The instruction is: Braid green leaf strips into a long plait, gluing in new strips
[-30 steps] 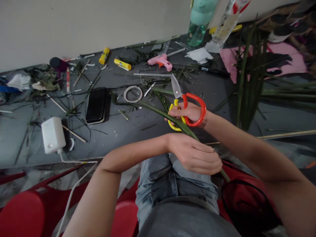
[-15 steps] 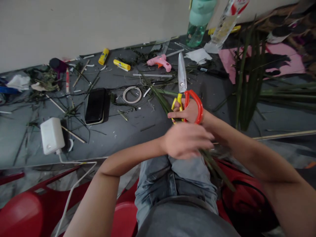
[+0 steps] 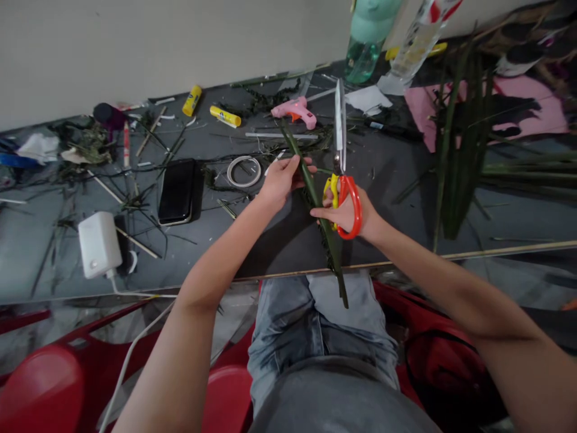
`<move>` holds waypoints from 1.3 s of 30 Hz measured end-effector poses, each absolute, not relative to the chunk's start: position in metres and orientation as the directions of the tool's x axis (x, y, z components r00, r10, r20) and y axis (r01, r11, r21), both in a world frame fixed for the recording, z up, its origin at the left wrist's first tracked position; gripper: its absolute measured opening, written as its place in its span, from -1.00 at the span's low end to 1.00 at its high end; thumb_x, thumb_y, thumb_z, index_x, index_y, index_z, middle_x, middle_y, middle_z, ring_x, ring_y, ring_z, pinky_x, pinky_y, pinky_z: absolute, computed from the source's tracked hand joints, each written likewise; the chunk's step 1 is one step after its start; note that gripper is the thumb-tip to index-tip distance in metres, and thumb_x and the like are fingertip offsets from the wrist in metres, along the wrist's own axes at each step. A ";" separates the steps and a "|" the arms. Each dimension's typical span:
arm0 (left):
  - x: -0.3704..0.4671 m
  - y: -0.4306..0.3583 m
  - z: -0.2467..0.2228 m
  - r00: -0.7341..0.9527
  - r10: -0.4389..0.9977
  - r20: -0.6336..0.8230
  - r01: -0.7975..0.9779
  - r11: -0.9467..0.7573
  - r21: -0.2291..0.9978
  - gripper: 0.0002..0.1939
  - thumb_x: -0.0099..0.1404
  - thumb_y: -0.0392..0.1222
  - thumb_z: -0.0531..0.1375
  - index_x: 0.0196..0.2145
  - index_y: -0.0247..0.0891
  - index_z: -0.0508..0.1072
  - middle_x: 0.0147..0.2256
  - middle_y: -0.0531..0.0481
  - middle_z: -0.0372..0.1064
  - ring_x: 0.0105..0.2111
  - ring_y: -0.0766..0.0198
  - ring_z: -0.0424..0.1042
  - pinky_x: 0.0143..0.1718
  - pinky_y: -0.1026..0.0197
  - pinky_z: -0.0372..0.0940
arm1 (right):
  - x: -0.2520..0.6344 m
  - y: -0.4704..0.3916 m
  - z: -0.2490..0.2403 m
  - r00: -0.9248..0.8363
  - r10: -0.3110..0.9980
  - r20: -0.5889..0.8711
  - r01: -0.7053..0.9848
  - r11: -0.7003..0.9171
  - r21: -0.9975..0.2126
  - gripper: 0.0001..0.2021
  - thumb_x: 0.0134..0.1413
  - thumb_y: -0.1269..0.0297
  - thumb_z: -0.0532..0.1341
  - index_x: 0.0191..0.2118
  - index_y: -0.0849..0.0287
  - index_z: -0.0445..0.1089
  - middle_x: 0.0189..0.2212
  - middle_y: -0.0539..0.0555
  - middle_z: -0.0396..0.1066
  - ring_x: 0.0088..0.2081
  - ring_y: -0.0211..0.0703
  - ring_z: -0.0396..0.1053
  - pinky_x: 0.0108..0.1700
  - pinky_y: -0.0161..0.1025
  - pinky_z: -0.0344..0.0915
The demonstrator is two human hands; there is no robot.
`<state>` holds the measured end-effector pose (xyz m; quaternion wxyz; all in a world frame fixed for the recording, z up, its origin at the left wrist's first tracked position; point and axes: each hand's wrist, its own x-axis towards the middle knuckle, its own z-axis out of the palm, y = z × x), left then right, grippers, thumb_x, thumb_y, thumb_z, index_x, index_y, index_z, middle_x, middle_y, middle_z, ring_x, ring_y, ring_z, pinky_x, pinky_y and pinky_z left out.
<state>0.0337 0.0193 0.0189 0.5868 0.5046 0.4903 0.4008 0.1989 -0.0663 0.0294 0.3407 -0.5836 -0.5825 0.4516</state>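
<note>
A long green leaf (image 3: pixel 315 195) slants from the table down past its front edge. My left hand (image 3: pixel 285 175) pinches its upper part between thumb and fingers. Large scissors (image 3: pixel 341 159) with a red and a yellow handle hang on my right hand (image 3: pixel 346 211), blades pointing away from me and nearly closed. The thumb of that hand rests against the middle of the leaf. Frayed dark strips show along the leaf's lower left edge.
A black phone (image 3: pixel 176 191), a tape roll (image 3: pixel 244 171) and a white power bank (image 3: pixel 100 245) lie left. Behind are a pink glue gun (image 3: pixel 295 111), glue sticks (image 3: pixel 225 116) and a green bottle (image 3: pixel 366 45). More leaves (image 3: pixel 464 150) and pink paper (image 3: pixel 532 99) lie right.
My left hand has moved from near the table's edge up and left, and now grips the leaf's upper part. The leaf is more upright, and the scissors have turned slightly.
</note>
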 end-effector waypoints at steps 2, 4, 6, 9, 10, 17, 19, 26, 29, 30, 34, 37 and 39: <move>0.034 0.019 0.015 0.206 0.961 -0.186 0.021 0.186 0.982 -0.58 0.44 0.14 0.15 -0.30 -0.25 0.58 -0.44 -0.07 0.59 -0.39 0.24 0.60 -0.36 0.23 0.49 | 0.198 -0.070 0.033 -0.085 0.988 -0.132 0.410 -0.086 -0.908 -0.52 -0.24 0.04 0.53 -0.43 0.10 0.22 -0.53 -0.05 0.27 -0.39 -0.15 0.38 -0.25 -0.11 0.43; 0.035 0.020 0.013 0.220 0.955 -0.198 -0.003 0.204 0.979 -0.61 0.46 0.09 0.13 -0.29 -0.25 0.57 -0.44 -0.06 0.58 -0.41 0.26 0.59 -0.36 0.23 0.50 | 0.197 -0.072 0.035 -0.082 0.988 -0.129 0.417 -0.084 -0.905 -0.51 -0.25 -0.01 0.53 -0.45 0.12 0.23 -0.52 -0.05 0.29 -0.42 -0.17 0.37 -0.27 -0.12 0.42; 0.036 0.020 0.015 0.223 0.953 -0.204 -0.033 0.216 0.976 -0.62 0.48 0.07 0.11 -0.30 -0.25 0.53 -0.46 -0.03 0.55 -0.44 0.30 0.57 -0.37 0.24 0.50 | 0.196 -0.074 0.035 -0.079 0.986 -0.144 0.387 -0.103 -0.916 -0.49 -0.27 -0.05 0.53 -0.45 0.12 0.24 -0.53 -0.05 0.30 -0.45 -0.18 0.37 -0.33 -0.14 0.42; 0.038 0.017 0.021 0.213 0.957 -0.197 -0.054 0.213 0.975 -0.60 0.47 0.12 0.11 -0.39 -0.22 0.41 -0.57 0.07 0.37 -0.52 0.37 0.49 -0.42 0.29 0.45 | 0.195 -0.076 0.036 -0.100 0.962 -0.254 0.305 -0.213 -0.928 -0.45 -0.29 -0.10 0.53 -0.42 0.11 0.22 -0.54 -0.02 0.37 -0.51 -0.15 0.42 -0.42 -0.15 0.44; 0.038 0.015 0.024 0.218 0.956 -0.195 -0.058 0.212 0.976 -0.58 0.47 0.14 0.11 -0.42 -0.21 0.36 -0.60 0.11 0.30 -0.56 0.39 0.45 -0.46 0.31 0.42 | 0.196 -0.076 0.038 -0.104 0.952 -0.287 0.284 -0.248 -0.926 -0.44 -0.27 -0.13 0.53 -0.41 0.11 0.23 -0.54 0.00 0.39 -0.52 -0.14 0.43 -0.44 -0.16 0.44; 0.029 0.007 0.053 0.377 0.900 -0.220 -0.049 0.256 0.965 -0.57 0.50 0.07 0.08 -0.49 -0.17 0.20 -0.65 0.20 0.00 -0.69 0.45 0.18 -0.57 0.32 0.21 | 0.223 -0.068 0.062 -0.097 0.948 -0.302 0.198 -0.279 -0.940 -0.26 -0.18 -0.59 0.21 -0.42 0.12 0.20 -0.62 -0.03 0.21 -0.68 -0.34 0.18 -0.66 -0.33 0.13; 0.023 0.007 0.062 0.418 0.876 -0.241 -0.010 0.270 0.963 -0.57 0.51 0.00 0.07 -0.51 -0.18 0.17 -0.65 0.23 -0.08 -0.73 0.50 0.06 -0.64 0.38 0.08 | 0.238 -0.067 0.069 -0.203 0.924 -0.323 0.164 -0.294 -0.942 -0.16 -0.37 -0.65 0.24 -0.34 0.12 0.18 -0.52 -0.07 0.18 -0.67 -0.44 0.07 -0.68 -0.38 0.02; 0.003 0.017 0.079 0.417 0.872 -0.258 0.146 0.216 0.966 -0.59 0.54 -0.19 0.00 -0.51 -0.23 0.13 -0.65 0.27 -0.15 -0.74 0.61 -0.10 -0.67 0.49 -0.15 | 0.286 -0.075 0.086 -0.322 0.850 -0.417 0.450 -0.251 -0.857 -0.08 -0.26 -0.73 0.03 -0.21 0.15 0.22 -0.32 0.08 0.28 -0.53 -0.41 0.15 -0.58 -0.40 0.19; 0.001 0.024 0.074 0.380 0.898 -0.224 0.123 0.191 0.974 -0.60 0.55 -0.18 -0.03 -0.50 -0.22 0.12 -0.65 0.27 -0.16 -0.74 0.60 -0.12 -0.67 0.49 -0.15 | 0.293 -0.076 0.086 -0.296 0.830 -0.472 0.464 -0.307 -0.831 -0.06 -0.31 -0.73 0.05 -0.19 0.16 0.24 -0.32 0.08 0.28 -0.52 -0.39 0.19 -0.55 -0.40 0.24; 0.001 0.025 0.072 0.362 0.907 -0.213 0.110 0.186 0.976 -0.59 0.56 -0.17 -0.05 -0.50 -0.22 0.12 -0.65 0.27 -0.16 -0.74 0.60 -0.13 -0.67 0.49 -0.15 | 0.293 -0.076 0.085 -0.305 0.825 -0.476 0.453 -0.315 -0.834 -0.06 -0.29 -0.73 0.04 -0.19 0.16 0.24 -0.33 0.08 0.28 -0.52 -0.39 0.20 -0.54 -0.39 0.25; 0.006 0.026 0.064 0.387 0.898 -0.210 0.094 0.188 0.978 -0.57 0.57 -0.15 -0.08 -0.51 -0.22 0.13 -0.66 0.27 -0.14 -0.75 0.60 -0.13 -0.67 0.49 -0.14 | 0.287 -0.072 0.081 -0.366 0.815 -0.450 0.424 -0.285 -0.860 -0.08 -0.22 -0.71 0.03 -0.18 0.18 0.26 -0.33 0.07 0.26 -0.50 -0.38 0.19 -0.53 -0.39 0.27; 0.010 0.023 0.061 0.511 0.834 -0.207 0.085 0.190 0.978 -0.54 0.57 -0.22 -0.09 -0.54 -0.25 0.16 -0.68 0.26 -0.13 -0.75 0.59 -0.10 -0.67 0.49 -0.13 | 0.282 -0.066 0.074 -0.390 0.797 -0.461 0.396 -0.307 -0.865 -0.06 -0.23 -0.71 0.06 -0.17 0.20 0.27 -0.35 0.07 0.25 -0.48 -0.37 0.22 -0.51 -0.40 0.28; 0.011 0.021 0.060 0.577 0.795 -0.189 0.059 0.189 0.980 -0.52 0.56 -0.25 -0.10 -0.56 -0.26 0.16 -0.70 0.25 -0.12 -0.75 0.58 -0.08 -0.68 0.48 -0.11 | 0.281 -0.062 0.069 -0.396 0.805 -0.442 0.376 -0.296 -0.878 -0.07 -0.21 -0.70 0.04 -0.20 0.21 0.28 -0.40 0.04 0.22 -0.50 -0.38 0.20 -0.52 -0.39 0.26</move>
